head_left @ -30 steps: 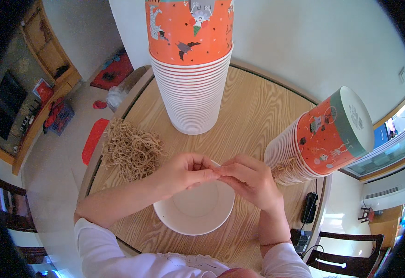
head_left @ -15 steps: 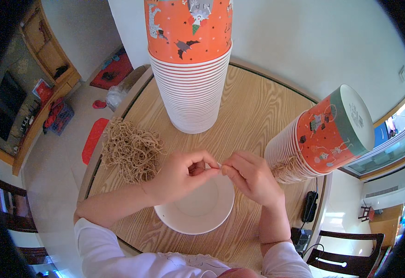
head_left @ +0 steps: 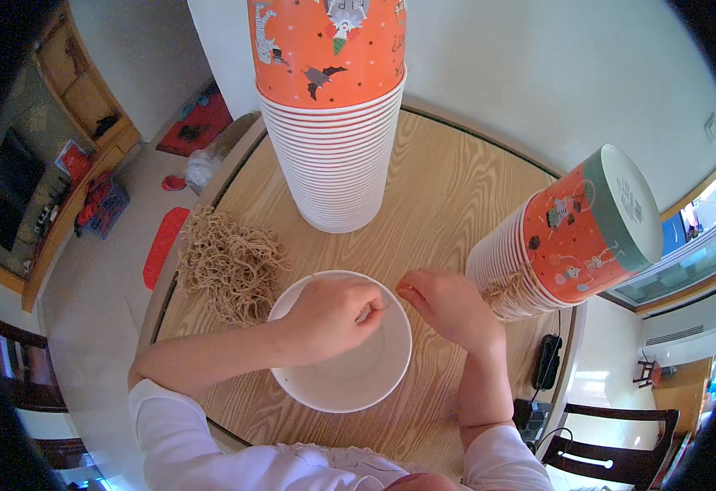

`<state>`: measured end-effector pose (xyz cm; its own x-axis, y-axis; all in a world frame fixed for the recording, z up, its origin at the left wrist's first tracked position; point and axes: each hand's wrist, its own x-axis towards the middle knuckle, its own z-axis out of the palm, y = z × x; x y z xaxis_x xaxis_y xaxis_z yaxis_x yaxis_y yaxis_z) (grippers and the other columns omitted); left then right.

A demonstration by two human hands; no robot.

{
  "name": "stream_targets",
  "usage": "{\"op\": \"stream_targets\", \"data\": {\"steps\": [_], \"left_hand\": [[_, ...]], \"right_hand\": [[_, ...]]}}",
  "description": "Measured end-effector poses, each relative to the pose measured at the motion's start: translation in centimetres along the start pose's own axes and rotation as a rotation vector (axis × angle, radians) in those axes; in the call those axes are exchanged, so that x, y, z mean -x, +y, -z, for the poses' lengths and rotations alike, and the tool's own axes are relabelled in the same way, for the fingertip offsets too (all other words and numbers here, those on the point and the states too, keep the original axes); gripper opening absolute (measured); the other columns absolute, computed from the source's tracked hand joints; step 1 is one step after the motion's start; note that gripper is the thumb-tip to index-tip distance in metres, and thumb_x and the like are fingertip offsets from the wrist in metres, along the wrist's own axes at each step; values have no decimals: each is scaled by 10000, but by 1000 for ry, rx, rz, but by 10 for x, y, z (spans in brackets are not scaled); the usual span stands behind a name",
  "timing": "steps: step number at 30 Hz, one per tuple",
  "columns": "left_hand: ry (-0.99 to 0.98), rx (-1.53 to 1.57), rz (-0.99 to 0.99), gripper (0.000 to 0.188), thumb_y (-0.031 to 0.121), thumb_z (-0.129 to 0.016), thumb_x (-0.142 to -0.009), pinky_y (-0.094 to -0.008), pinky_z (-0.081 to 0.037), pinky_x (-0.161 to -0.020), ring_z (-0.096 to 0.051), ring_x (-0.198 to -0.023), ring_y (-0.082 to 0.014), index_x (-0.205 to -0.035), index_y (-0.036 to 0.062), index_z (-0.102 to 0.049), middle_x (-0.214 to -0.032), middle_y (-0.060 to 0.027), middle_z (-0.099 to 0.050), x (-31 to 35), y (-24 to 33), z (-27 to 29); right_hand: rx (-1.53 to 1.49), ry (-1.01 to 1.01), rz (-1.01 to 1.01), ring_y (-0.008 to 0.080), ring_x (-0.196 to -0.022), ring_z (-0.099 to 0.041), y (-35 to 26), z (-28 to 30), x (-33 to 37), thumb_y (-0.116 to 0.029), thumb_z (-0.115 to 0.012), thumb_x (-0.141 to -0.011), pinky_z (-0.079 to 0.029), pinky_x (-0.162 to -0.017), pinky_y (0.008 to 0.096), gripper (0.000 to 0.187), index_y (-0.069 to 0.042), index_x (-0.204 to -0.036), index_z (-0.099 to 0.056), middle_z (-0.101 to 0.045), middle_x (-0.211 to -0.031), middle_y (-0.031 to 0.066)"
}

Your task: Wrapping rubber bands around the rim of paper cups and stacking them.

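Hands over a white paper bowl (head_left: 343,385) near the front edge of a round wooden tabletop (head_left: 440,188). Left hand (head_left: 329,315) above the bowl's mouth, fingers curled in, thumb and forefinger pinched narrow on something thin; cannot tell what from this view. Right hand (head_left: 450,307) just past the bowl's right rim, fingertips drawn together in a similar narrow pinch, close to the left hand's fingertips but not plainly touching. Bowl upright, open side up, inside pale and seemingly bare.

Left of the bowl, touching or just beside its rim, a loose heap of tan string (head_left: 229,262) spread on the wood. Behind the bowl, a tall stack of upside-down white cups topped by an orange printed one (head_left: 329,114). At the right, a second stack of orange printed cups (head_left: 567,237) leaning on its side, base toward the camera, near the right hand. Black charger (head_left: 547,362) by the tabletop's right edge. White sleeves on both forearms at the lower edge.
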<state>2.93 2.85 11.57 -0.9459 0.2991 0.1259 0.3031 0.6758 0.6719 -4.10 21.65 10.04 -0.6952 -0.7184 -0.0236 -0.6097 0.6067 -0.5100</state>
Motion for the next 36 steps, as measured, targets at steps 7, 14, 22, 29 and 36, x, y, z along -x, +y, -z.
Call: {"op": "stream_targets", "data": {"steps": [7, 14, 22, 29, 36], "left_hand": [[-21, -8, 50, 78, 115, -609, -741, -403, -455, -591, -597, -675, -280, -725, 48, -572, -700, -101, -607, -2, -1, -2], [-45, -51, 36, 84, 117, -612, -737, -406, -463, -606, -599, -678, -294, -741, 40, -578, -706, -112, -610, -4, -6, -5], [-31, -55, 32, 81, 116, -612, -737, -410, -465, -609, -603, -683, -292, -746, 42, -581, -708, -108, -611, -5, -3, -3], [-6, -85, 19, 76, 117, -609, -741, -404, -469, -611, -606, -690, -280, -754, 47, -583, -709, -94, -615, -4, 0, -3], [41, -270, -66, 199, 106, -607, -753, -378, -488, -607, -608, -721, -287, -932, 44, -545, -898, -123, -566, -4, 3, 1]], "right_hand": [[26, -20, 6, 331, -801, -579, -3, 3, 2, -177, -512, -855, -464, -681, 412, 162, -42, -882, -598, -611, -833, 128], [1, -24, 12, 329, -809, -583, -2, 4, 2, -172, -512, -852, -469, -675, 410, 159, -43, -891, -598, -617, -844, 128], [-29, -26, 35, 327, -806, -588, 0, 2, 1, -159, -520, -847, -473, -678, 404, 154, -44, -912, -599, -618, -855, 126], [-231, 77, 181, 299, -766, -600, -3, 2, 0, -65, -596, -768, -482, -652, 354, 155, -38, -921, -609, -614, -837, 121], [-215, 85, 109, 312, -737, -601, -5, 4, 0, -52, -585, -775, -480, -633, 344, 107, -19, -875, -599, -619, -812, 124]]}}
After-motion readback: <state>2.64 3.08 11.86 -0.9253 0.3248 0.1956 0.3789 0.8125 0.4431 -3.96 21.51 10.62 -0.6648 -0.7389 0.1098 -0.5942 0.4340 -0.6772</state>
